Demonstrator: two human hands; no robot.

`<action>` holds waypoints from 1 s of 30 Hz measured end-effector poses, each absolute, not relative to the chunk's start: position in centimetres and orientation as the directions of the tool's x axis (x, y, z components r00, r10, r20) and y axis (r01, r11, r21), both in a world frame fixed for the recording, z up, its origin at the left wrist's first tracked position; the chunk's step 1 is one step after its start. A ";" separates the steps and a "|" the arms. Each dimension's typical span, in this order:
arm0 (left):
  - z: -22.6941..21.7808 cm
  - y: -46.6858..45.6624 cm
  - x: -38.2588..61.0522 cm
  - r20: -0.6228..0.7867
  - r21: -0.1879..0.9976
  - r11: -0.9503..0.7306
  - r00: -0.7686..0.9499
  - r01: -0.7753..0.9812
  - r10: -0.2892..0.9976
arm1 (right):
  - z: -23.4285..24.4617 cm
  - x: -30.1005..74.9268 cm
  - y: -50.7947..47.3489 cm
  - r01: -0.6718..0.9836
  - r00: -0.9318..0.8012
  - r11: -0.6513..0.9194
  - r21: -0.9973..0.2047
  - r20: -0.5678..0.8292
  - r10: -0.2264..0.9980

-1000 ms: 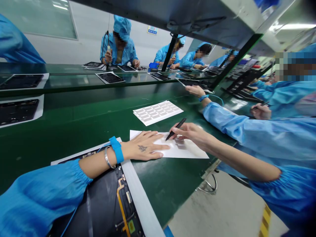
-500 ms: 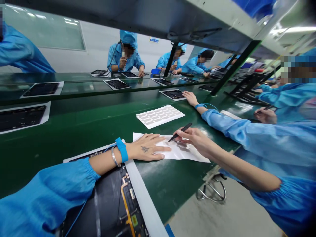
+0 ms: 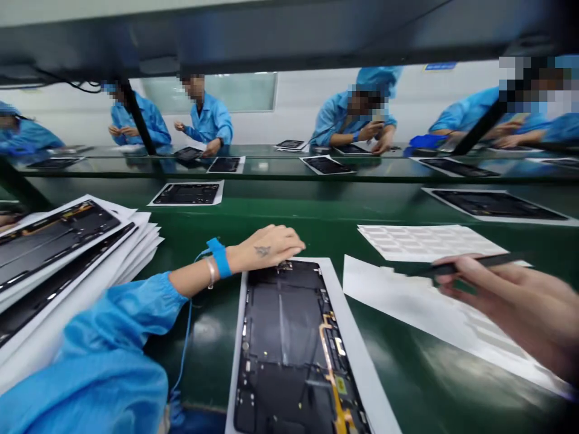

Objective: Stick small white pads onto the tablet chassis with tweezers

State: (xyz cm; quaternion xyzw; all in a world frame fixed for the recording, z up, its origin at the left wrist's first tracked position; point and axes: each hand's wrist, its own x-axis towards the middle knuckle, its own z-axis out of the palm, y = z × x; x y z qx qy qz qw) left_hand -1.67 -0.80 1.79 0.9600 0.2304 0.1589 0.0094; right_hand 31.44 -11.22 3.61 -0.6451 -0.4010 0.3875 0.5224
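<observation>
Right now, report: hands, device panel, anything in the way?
Left hand over top edge of device panel, touch unclear. Right hand gripping black tool over label sheet. Nothing else seen over device panel.

Head camera: worn on the person's head, looking forward and down across a glossy green bench.
Near field: bare left hand and bare right hand, close; flat black rectangular electronics panel, cut by the lower border.
Far field: blue-clad co-workers beyond the bench.
Upper border: long dark-grey shelf overhead.

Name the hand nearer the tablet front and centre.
Left. The left hand is at the far edge of the tablet; the right hand is off to its right.
</observation>
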 end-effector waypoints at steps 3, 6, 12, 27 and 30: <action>0.3 -1.6 -5.0 0.273 0.066 -0.851 0.811 0.521 0.518 | 3.3 26.2 -9.3 0.123 0.187 -0.128 -0.984 -0.103 0.977; -0.7 -2.2 -5.2 0.254 0.009 -0.835 0.807 0.550 0.534 | 2.8 21.5 -6.9 0.113 0.048 -0.076 -0.991 -0.071 0.996; -0.6 -3.1 -4.1 0.241 -0.074 -0.813 0.802 0.577 0.547 | 0.6 19.6 -4.9 0.097 0.062 -0.084 -0.992 -0.078 0.995; -0.9 -2.4 -4.9 0.292 0.128 -0.909 0.861 0.397 0.417 | -0.9 19.1 -5.4 0.092 0.058 -0.066 -0.994 -0.060 0.996; -0.8 -2.4 -4.9 0.278 0.115 -0.911 0.867 0.397 0.413 | -1.0 19.0 -5.6 0.088 0.077 -0.055 -0.995 -0.048 0.996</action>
